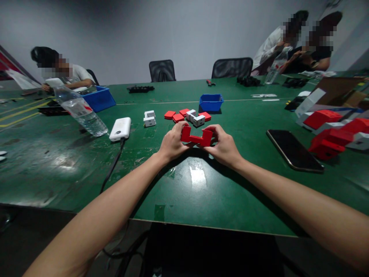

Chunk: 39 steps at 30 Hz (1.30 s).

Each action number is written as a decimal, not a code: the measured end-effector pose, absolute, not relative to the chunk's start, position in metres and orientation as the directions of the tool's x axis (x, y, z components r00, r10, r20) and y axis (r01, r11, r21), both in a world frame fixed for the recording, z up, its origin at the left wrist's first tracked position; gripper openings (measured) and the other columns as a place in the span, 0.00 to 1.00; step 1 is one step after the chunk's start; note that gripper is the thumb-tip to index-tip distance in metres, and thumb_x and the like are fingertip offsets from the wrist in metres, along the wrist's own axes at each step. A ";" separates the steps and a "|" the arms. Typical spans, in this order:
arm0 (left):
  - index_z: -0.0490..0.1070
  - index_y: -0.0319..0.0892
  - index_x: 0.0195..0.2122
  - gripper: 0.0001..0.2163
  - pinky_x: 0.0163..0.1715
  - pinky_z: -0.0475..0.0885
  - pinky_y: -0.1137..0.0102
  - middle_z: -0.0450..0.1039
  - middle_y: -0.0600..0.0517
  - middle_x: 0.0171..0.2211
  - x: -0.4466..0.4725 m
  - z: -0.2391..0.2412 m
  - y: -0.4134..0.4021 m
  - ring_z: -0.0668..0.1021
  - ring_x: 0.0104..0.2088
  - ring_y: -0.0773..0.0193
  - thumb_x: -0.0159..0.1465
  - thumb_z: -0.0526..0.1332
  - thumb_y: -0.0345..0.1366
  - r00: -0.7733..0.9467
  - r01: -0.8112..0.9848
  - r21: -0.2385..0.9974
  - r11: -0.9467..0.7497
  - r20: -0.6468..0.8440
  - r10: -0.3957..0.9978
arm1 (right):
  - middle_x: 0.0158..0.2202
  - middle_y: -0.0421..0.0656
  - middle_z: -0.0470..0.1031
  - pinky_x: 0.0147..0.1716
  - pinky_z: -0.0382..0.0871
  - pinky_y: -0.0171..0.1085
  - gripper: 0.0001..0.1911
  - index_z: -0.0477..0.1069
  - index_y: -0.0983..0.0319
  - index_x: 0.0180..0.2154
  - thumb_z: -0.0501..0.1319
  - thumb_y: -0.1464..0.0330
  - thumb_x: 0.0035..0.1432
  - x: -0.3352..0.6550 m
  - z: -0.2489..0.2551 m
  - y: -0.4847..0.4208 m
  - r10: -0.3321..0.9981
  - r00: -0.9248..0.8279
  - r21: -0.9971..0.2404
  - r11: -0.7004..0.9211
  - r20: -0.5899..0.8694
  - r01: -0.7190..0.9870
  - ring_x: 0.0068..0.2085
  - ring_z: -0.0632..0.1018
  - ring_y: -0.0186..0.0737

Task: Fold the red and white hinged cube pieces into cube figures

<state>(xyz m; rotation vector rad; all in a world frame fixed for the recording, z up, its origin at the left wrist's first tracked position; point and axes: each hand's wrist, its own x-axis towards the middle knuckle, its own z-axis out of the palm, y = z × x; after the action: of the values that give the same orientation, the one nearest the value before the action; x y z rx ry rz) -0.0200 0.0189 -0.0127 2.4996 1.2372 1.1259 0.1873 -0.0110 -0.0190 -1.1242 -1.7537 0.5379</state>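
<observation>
Both my hands grip a red U-shaped bracket (196, 139) just above the green table. My left hand (172, 143) is closed on its left upright, thumb below and fingers behind. Around the right upright, my right hand (224, 145) is closed in the same way. Just beyond the bracket lie several red blocks (170, 115) and white notched blocks (198, 120), close together. Another white U-shaped block (149, 119) sits apart, farther left. A small blue bin (211, 102) stands behind the group.
A white power bank (120, 129) with a black cable and a tilted water bottle (83, 113) are at left. To the right lie a phone (294, 150) and a heap of red and white parts (331, 134). Several people sit across the table (184, 200).
</observation>
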 end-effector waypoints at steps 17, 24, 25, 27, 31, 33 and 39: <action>0.64 0.42 0.51 0.25 0.44 0.73 0.64 0.75 0.44 0.48 -0.018 -0.009 0.018 0.79 0.45 0.53 0.59 0.67 0.50 0.342 0.626 0.456 -0.633 0.570 0.748 | 0.47 0.51 0.78 0.38 0.75 0.44 0.27 0.64 0.61 0.55 0.65 0.60 0.56 0.186 -0.020 -0.008 0.845 -0.112 -0.717 0.507 0.523 0.479 0.41 0.80 0.48; 0.67 0.41 0.47 0.24 0.42 0.73 0.63 0.77 0.45 0.42 -0.014 -0.006 0.012 0.80 0.41 0.54 0.63 0.60 0.57 0.276 0.650 0.512 -0.561 0.529 0.802 | 0.39 0.47 0.80 0.34 0.74 0.43 0.27 0.63 0.61 0.58 0.60 0.55 0.61 0.185 -0.018 -0.012 0.874 -0.122 -0.753 0.469 0.470 0.462 0.34 0.80 0.46; 0.66 0.41 0.48 0.24 0.41 0.73 0.64 0.77 0.46 0.41 -0.014 -0.005 0.011 0.80 0.39 0.55 0.63 0.60 0.57 0.269 0.636 0.540 -0.552 0.515 0.814 | 0.35 0.45 0.79 0.33 0.73 0.42 0.26 0.63 0.61 0.57 0.59 0.55 0.63 0.184 -0.017 -0.012 0.884 -0.137 -0.770 0.457 0.446 0.445 0.32 0.80 0.45; 0.65 0.41 0.50 0.25 0.39 0.73 0.66 0.78 0.47 0.39 -0.013 -0.004 0.009 0.80 0.38 0.56 0.63 0.60 0.57 0.271 0.604 0.584 -0.543 0.490 0.829 | 0.31 0.42 0.78 0.33 0.72 0.41 0.22 0.66 0.60 0.54 0.56 0.54 0.65 0.184 -0.016 -0.013 0.896 -0.172 -0.798 0.444 0.410 0.408 0.30 0.80 0.43; 0.67 0.43 0.43 0.24 0.33 0.70 0.67 0.77 0.49 0.34 -0.013 -0.002 0.008 0.79 0.33 0.57 0.62 0.58 0.60 0.263 0.648 0.586 -0.487 0.428 0.865 | 0.32 0.41 0.78 0.34 0.73 0.40 0.19 0.68 0.59 0.49 0.54 0.53 0.67 0.186 -0.017 -0.012 0.898 -0.230 -0.830 0.437 0.376 0.347 0.30 0.80 0.41; 0.67 0.43 0.38 0.24 0.31 0.67 0.69 0.76 0.51 0.30 -0.014 -0.002 0.010 0.77 0.30 0.58 0.63 0.56 0.62 0.230 0.681 0.576 -0.452 0.417 0.879 | 0.37 0.43 0.79 0.36 0.74 0.41 0.20 0.66 0.58 0.52 0.57 0.54 0.65 0.187 -0.018 -0.012 0.887 -0.278 -0.836 0.447 0.369 0.317 0.33 0.81 0.42; 0.66 0.43 0.35 0.26 0.27 0.63 0.70 0.74 0.50 0.27 -0.021 -0.007 0.017 0.75 0.27 0.59 0.63 0.53 0.64 0.234 0.728 0.523 -0.444 0.419 0.877 | 0.37 0.45 0.79 0.35 0.74 0.42 0.19 0.65 0.61 0.51 0.61 0.61 0.60 0.186 -0.020 -0.011 0.859 -0.326 -0.794 0.497 0.394 0.349 0.33 0.80 0.43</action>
<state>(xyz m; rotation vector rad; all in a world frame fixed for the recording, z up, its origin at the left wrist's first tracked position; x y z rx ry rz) -0.0206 0.0169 -0.0068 2.2874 1.5165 1.0048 0.1863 -0.0108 -0.0205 -1.0014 -1.8936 0.7587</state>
